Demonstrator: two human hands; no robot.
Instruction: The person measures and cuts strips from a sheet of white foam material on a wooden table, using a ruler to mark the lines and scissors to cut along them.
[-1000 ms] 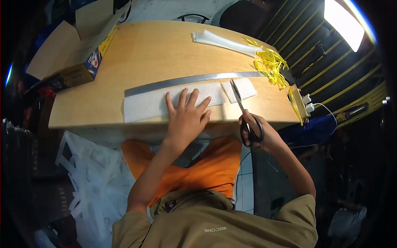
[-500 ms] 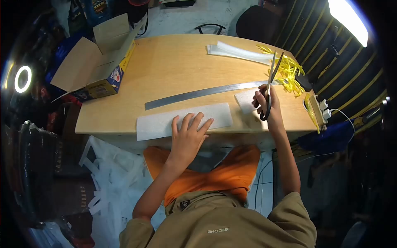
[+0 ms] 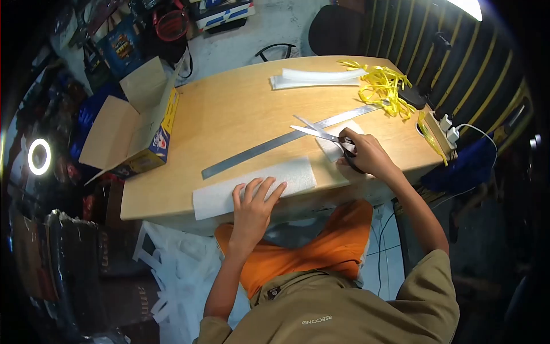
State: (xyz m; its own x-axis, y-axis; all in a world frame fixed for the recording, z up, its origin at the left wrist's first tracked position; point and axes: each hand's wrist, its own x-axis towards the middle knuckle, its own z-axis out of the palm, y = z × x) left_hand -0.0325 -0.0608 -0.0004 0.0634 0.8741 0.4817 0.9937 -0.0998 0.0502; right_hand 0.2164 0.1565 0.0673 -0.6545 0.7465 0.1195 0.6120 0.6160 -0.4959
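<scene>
My left hand (image 3: 254, 202) lies with its fingers spread over a white foam sheet (image 3: 220, 198), which sits along the table's front edge and overhangs it a little. Scissors (image 3: 318, 132) are in my right hand (image 3: 365, 153), their blades slightly apart and pointing left. Under the blades and the right hand lies a smaller white foam piece (image 3: 327, 150), partly hidden. A long metal ruler (image 3: 252, 153) runs diagonally across the table behind the foam sheet, and the scissors' blades cross above it.
Yellow ribbon strips (image 3: 384, 86) heap at the back right, beside stacked white foam strips (image 3: 315, 78). An open cardboard box (image 3: 134, 135) stands at the table's left. A power strip (image 3: 438, 137) with plugs sits at the right edge. White scraps (image 3: 177, 258) lie on the floor.
My right hand has lowered and turned the scissors from pointing up and away to pointing left over the ruler. The left hand stays on the foam sheet. The camera view has tilted.
</scene>
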